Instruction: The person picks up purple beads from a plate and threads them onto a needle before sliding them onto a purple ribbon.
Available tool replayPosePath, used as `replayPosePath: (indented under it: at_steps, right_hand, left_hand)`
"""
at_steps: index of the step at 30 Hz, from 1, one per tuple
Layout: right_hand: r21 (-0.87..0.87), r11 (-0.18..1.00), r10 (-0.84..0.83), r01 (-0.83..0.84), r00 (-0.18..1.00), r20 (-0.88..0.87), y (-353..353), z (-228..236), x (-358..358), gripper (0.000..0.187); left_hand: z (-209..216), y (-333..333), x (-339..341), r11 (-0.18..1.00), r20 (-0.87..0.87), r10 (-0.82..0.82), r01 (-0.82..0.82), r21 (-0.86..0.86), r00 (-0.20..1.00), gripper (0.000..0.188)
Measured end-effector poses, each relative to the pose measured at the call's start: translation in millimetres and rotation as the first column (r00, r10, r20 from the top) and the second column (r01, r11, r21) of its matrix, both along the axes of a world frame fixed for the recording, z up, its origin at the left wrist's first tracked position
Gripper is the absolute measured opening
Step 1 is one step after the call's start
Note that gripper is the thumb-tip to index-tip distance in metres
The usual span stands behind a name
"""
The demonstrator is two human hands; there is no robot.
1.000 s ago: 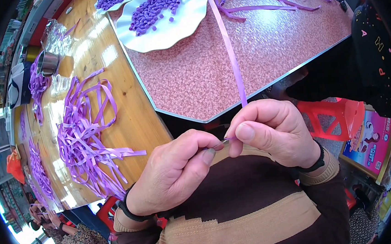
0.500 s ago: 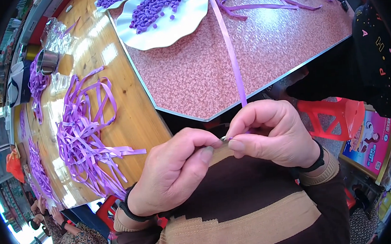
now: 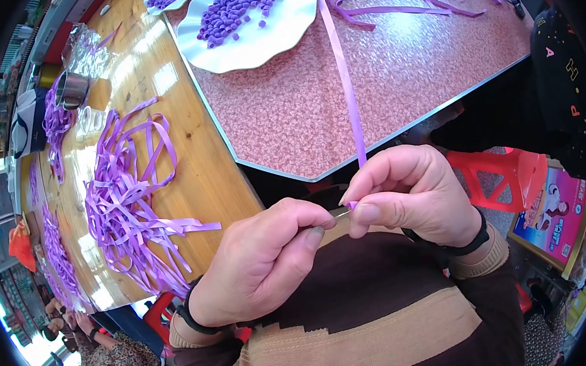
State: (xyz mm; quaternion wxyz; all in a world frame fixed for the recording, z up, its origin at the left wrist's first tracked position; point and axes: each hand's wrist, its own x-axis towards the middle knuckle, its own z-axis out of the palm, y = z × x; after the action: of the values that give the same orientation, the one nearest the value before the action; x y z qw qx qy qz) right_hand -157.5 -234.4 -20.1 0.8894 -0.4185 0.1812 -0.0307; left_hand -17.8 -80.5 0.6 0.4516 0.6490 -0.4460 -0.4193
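My left hand (image 3: 261, 258) has its thumb and forefinger pressed together on a thin metal piece (image 3: 341, 214), most of it hidden by my fingers, just off the near corner of the pink tabletop (image 3: 268, 123). My right hand (image 3: 414, 197), off that same corner, pinches a purple ribbon (image 3: 350, 103) between thumb and forefinger, a bit of purple showing at the fingertips right by the metal; the ribbon runs away from me over the pink tabletop toward its far side. A black band circles each of my wrists. On the pink tabletop, toward its far left, stands a wavy-rimmed white plate (image 3: 249, 57) with small purple beads (image 3: 221, 16) gathered on it, and more purple ribbons (image 3: 390, 11) lie strewn across its far right. Left of the pink tabletop, a wooden tabletop (image 3: 204, 190) carries a loose tangle of purple ribbons (image 3: 126, 203) and, farther off, a metal cup (image 3: 71, 90). Right of the pink tabletop are a red stool (image 3: 499, 177) and a person in dark clothing (image 3: 561, 93) with coloured letters.
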Motion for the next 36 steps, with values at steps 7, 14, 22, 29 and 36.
replayPosePath:
  at_steps: [7,14,22,29,36]
  right_hand:
    - [-0.057,0.998,0.013,-0.012,1.000,0.009,2,-1,0,0.012]
    - [-0.161,0.986,0.036,-0.036,0.999,-0.005,3,-1,0,0.009]
    - [-0.330,0.941,0.057,-0.077,0.996,-0.070,2,3,0,0.003]
    - [-0.490,0.862,0.095,-0.133,0.990,-0.102,-1,1,0,0.002]
    - [-0.237,0.950,0.165,-0.202,0.972,-0.166,1,-2,0,0.002]
  left_hand:
    - [-1,-1,1,1.000,0.009,-0.021,0.021,0.020,1.000,0.013]
    - [-4,-1,-1,0.999,0.069,-0.024,0.026,-0.031,0.997,0.012]
    - [-7,-2,-5,0.996,0.211,-0.022,0.040,-0.080,0.977,0.014]
    - [-12,2,-10,0.991,0.624,-0.072,0.128,-0.045,0.778,0.021]
    - [-17,4,-11,0.988,0.574,-0.084,0.142,-0.057,0.815,0.023]
